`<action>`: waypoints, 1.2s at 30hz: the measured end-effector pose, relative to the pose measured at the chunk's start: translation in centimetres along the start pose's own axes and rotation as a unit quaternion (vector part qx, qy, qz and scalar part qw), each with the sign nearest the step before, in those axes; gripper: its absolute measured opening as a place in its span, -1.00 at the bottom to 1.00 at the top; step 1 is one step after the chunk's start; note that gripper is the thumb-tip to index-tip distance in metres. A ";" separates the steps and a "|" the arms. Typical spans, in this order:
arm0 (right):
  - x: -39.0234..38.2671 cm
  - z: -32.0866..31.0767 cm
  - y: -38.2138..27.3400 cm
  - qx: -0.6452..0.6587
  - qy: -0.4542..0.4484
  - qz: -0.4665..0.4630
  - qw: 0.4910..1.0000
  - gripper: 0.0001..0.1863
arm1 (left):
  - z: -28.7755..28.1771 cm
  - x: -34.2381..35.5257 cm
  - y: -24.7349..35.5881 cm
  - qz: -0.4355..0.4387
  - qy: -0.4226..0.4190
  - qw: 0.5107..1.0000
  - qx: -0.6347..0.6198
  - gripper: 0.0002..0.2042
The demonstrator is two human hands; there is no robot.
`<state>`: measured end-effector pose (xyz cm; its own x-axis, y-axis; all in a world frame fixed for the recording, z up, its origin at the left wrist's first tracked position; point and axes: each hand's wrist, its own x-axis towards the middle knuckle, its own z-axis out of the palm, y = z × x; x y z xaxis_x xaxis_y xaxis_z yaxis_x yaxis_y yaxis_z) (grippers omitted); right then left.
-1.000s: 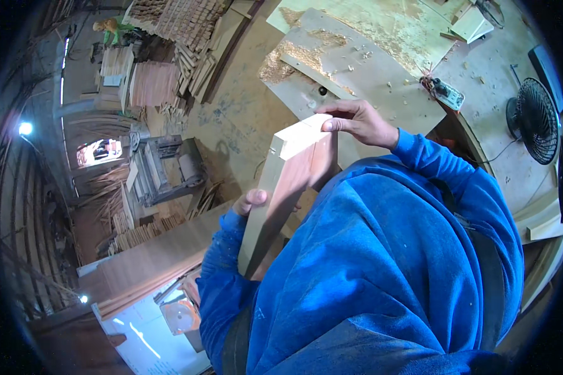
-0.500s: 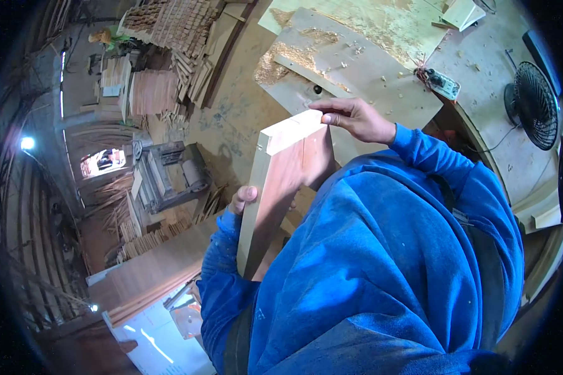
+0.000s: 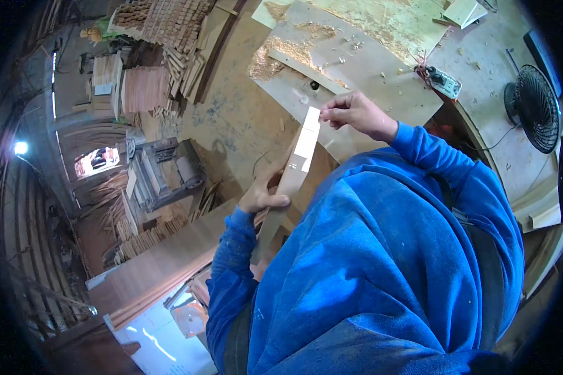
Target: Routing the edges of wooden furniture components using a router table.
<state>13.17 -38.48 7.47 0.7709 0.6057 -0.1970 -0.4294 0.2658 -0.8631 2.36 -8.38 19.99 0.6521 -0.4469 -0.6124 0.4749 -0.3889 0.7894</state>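
A pale wooden piece [image 3: 309, 134] is up in front of my body, turned so that its narrow edge and end show most. It looks like a thick board with a cut joint at the end; its broad faces are mostly hidden at this angle. My left hand [image 3: 264, 192] is wrapped round its lower part, thumb across the near edge. At the upper end my right hand [image 3: 360, 115] has its thumb and fingers pinched together against the corner. The fingertips are partly hidden there.
Beyond my right hand a work table [image 3: 381, 100] carries wood shavings [image 3: 288, 53], a wooden strip [image 3: 306, 69] and a power strip [image 3: 444, 82]. A black fan [image 3: 532, 109] stands at the right. Stacked timber [image 3: 162, 22] and a machine [image 3: 162, 172] are at the left.
The wooden piece has turned from showing its broad reddish face to showing its narrow edge. My left hand has come up and right along it; my right hand stays by its upper end.
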 end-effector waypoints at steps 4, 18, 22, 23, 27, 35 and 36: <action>0.5 0.1 0.2 0.182 0.011 0.121 0.976 -0.76 | -1.3 1.7 -4.9 -0.011 0.041 0.999 -0.014 0.11; 7.7 -1.9 10.4 -0.056 0.098 0.222 0.969 -0.74 | 5.2 12.5 -15.5 0.038 0.247 0.876 0.413 0.29; 7.5 -2.4 10.5 -0.122 0.102 0.221 0.962 -0.69 | 6.8 15.1 -20.3 0.152 0.343 0.818 0.435 0.20; 7.4 -2.0 9.9 -0.153 0.069 0.187 0.968 -0.67 | 7.2 15.4 -22.0 0.147 0.355 0.821 0.423 0.20; 5.9 -1.0 9.8 -0.199 -0.012 0.082 0.976 -0.64 | 9.2 15.1 -23.4 0.031 0.371 0.876 0.307 0.18; 3.3 1.6 7.6 -0.375 0.109 -0.019 0.920 -0.66 | 7.9 15.4 -20.5 0.121 0.402 0.887 0.191 0.18; 3.4 1.1 8.2 -0.386 0.122 -0.020 0.914 -0.64 | 7.4 16.5 -20.6 0.125 0.463 0.877 0.027 0.13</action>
<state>11.77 -33.43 0.26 0.9012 0.3971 -0.1737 -0.0104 -0.3808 -0.9246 -1.04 -13.70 -6.74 0.9439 0.3133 -0.1046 0.2369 -0.4214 0.8754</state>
